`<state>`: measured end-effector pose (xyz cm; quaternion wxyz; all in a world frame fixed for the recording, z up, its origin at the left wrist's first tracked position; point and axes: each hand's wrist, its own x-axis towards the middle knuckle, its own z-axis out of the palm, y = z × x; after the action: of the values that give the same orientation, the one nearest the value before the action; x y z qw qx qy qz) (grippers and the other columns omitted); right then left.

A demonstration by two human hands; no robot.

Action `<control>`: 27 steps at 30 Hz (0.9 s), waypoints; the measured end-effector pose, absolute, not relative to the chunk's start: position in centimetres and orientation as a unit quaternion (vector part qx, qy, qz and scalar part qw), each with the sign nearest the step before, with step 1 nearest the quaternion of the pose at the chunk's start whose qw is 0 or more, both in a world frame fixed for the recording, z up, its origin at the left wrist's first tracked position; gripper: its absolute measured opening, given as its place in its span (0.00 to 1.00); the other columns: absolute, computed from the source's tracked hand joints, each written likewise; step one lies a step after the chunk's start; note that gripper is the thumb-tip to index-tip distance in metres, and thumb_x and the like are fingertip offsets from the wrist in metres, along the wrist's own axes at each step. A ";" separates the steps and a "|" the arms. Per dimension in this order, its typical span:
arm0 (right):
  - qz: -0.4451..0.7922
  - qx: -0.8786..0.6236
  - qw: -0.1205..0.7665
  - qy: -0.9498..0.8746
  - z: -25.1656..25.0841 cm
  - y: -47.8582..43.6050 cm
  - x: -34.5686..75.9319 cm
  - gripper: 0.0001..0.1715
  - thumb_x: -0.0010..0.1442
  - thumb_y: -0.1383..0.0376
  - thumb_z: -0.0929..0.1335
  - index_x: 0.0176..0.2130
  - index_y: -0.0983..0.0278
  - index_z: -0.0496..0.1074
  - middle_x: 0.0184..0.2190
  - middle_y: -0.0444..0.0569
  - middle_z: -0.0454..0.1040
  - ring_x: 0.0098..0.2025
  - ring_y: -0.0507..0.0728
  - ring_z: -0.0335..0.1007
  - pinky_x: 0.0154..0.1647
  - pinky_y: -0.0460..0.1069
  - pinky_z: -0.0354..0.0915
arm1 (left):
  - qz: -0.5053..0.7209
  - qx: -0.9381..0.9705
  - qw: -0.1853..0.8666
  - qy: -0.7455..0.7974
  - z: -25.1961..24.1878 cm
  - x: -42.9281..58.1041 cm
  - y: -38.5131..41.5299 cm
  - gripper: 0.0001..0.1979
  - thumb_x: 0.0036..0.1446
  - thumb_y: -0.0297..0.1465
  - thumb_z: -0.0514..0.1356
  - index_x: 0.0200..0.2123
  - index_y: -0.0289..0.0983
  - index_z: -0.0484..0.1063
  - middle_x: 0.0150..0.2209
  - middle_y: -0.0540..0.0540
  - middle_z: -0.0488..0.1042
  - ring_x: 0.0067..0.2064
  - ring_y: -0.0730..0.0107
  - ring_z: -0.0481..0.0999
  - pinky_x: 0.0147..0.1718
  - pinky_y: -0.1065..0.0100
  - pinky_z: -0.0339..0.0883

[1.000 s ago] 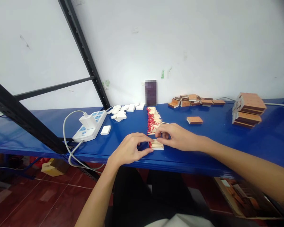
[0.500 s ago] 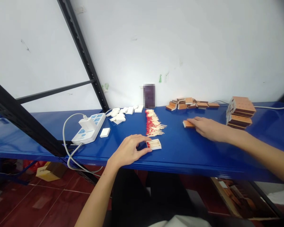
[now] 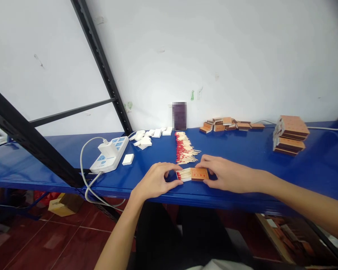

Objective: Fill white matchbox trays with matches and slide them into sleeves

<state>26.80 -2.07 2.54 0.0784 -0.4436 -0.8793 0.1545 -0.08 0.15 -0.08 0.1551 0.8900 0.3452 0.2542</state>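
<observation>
Near the front edge of the blue shelf lies a white matchbox tray (image 3: 187, 179) filled with red-headed matches. My left hand (image 3: 157, 180) pinches the tray's left end between thumb and fingers. From the right, my right hand (image 3: 222, 173) grips an orange matchbox sleeve (image 3: 199, 174) with brown sides. The sleeve meets the right end of the tray, in line with it; whether it overlaps the tray I cannot tell. Just beyond both hands a loose pile of matches (image 3: 183, 148) spreads out, red heads to the left.
White trays (image 3: 143, 140) lie at the back left, one (image 3: 128, 159) apart beside a white power strip (image 3: 111, 157) with cables. Orange sleeves (image 3: 227, 122) are heaped along the wall. A stack of orange matchboxes (image 3: 291, 131) stands at the right. A black metal post (image 3: 101, 63) rises on the left.
My right hand has moved left with the orange sleeve, bringing it to the tray's right end. My left hand still holds the tray's left end. The view has shifted slightly.
</observation>
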 end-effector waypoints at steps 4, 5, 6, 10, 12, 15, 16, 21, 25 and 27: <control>0.177 -0.420 0.087 -0.886 3.0 -0.8 27.7 0.24 0.62 0.56 0.67 0.54 0.64 0.71 0.45 0.53 0.70 0.46 0.62 0.68 0.48 0.55 0.64 | 0.253 0.888 0.165 0.346 -0.1 -0.2 0.2 0.16 0.57 0.37 0.70 0.48 0.43 0.76 0.39 0.54 0.78 0.32 0.71 0.70 0.38 0.69 0.63; 0.183 -0.418 0.089 -0.886 3.0 -0.7 27.8 0.24 0.61 0.55 0.67 0.53 0.64 0.72 0.46 0.53 0.71 0.47 0.62 0.68 0.48 0.55 0.64 | 0.253 0.888 0.166 0.347 -0.1 -0.2 0.2 0.16 0.57 0.37 0.70 0.48 0.43 0.76 0.39 0.54 0.78 0.32 0.71 0.70 0.38 0.69 0.63; 0.187 -0.417 0.092 -0.885 3.1 -0.6 27.8 0.24 0.61 0.54 0.68 0.53 0.63 0.72 0.46 0.53 0.71 0.47 0.63 0.68 0.49 0.55 0.64 | 0.253 0.887 0.165 0.349 -0.1 -0.2 0.3 0.16 0.57 0.37 0.70 0.48 0.43 0.76 0.39 0.54 0.78 0.33 0.71 0.70 0.38 0.69 0.63; 0.189 -0.427 0.103 -0.878 3.1 -0.7 27.8 0.25 0.60 0.54 0.68 0.52 0.63 0.73 0.45 0.53 0.73 0.47 0.64 0.69 0.48 0.56 0.64 | 0.254 0.885 0.165 0.354 -0.1 -0.3 0.3 0.16 0.58 0.39 0.69 0.49 0.43 0.76 0.39 0.53 0.78 0.33 0.71 0.71 0.38 0.69 0.64; 0.188 -0.422 0.103 -0.881 3.1 -0.7 27.8 0.24 0.60 0.54 0.68 0.52 0.63 0.73 0.45 0.53 0.73 0.47 0.64 0.69 0.48 0.56 0.64 | 0.254 0.885 0.168 0.352 -0.2 -0.4 0.3 0.16 0.58 0.39 0.68 0.49 0.43 0.76 0.38 0.53 0.78 0.33 0.71 0.70 0.38 0.69 0.64; 0.190 -0.406 0.096 -0.889 3.4 -0.6 27.8 0.23 0.60 0.55 0.68 0.52 0.62 0.74 0.45 0.53 0.73 0.47 0.64 0.69 0.48 0.56 0.64 | 0.256 0.883 0.176 0.351 -0.2 -0.4 0.3 0.16 0.58 0.38 0.69 0.49 0.43 0.76 0.39 0.52 0.78 0.33 0.70 0.71 0.37 0.69 0.65; 0.191 -0.403 0.095 -0.890 3.5 -0.5 27.9 0.22 0.60 0.55 0.68 0.51 0.62 0.74 0.45 0.53 0.72 0.47 0.63 0.69 0.48 0.56 0.64 | 0.257 0.883 0.179 0.351 -0.2 -0.4 0.3 0.16 0.58 0.38 0.69 0.49 0.42 0.76 0.39 0.52 0.78 0.33 0.70 0.71 0.37 0.69 0.65; 0.189 -0.417 0.093 -0.884 3.7 -0.6 27.9 0.23 0.58 0.54 0.69 0.50 0.61 0.75 0.43 0.52 0.73 0.46 0.63 0.69 0.46 0.55 0.63 | 0.258 0.881 0.178 0.355 -0.2 -0.4 0.3 0.17 0.57 0.37 0.70 0.49 0.43 0.76 0.39 0.52 0.78 0.33 0.70 0.71 0.38 0.69 0.65; 0.197 -0.416 0.098 -0.883 3.7 -0.8 27.2 0.22 0.60 0.53 0.69 0.50 0.62 0.75 0.44 0.52 0.73 0.47 0.63 0.69 0.47 0.55 0.63 | 0.257 0.880 0.184 0.354 -0.1 -0.3 0.3 0.18 0.56 0.37 0.71 0.49 0.44 0.76 0.41 0.53 0.79 0.33 0.70 0.71 0.38 0.69 0.65; 0.210 -0.391 0.101 -0.891 3.6 -0.9 26.4 0.22 0.61 0.54 0.68 0.50 0.61 0.75 0.45 0.52 0.73 0.47 0.63 0.69 0.49 0.55 0.63 | 0.259 0.878 0.195 0.352 -0.2 -0.3 0.3 0.21 0.54 0.39 0.72 0.51 0.44 0.75 0.42 0.52 0.80 0.33 0.70 0.71 0.39 0.69 0.65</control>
<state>26.42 -0.88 3.61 0.1006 -0.3906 -0.8906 0.2100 -0.29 0.33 -0.19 0.1951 0.8783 0.3515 0.2589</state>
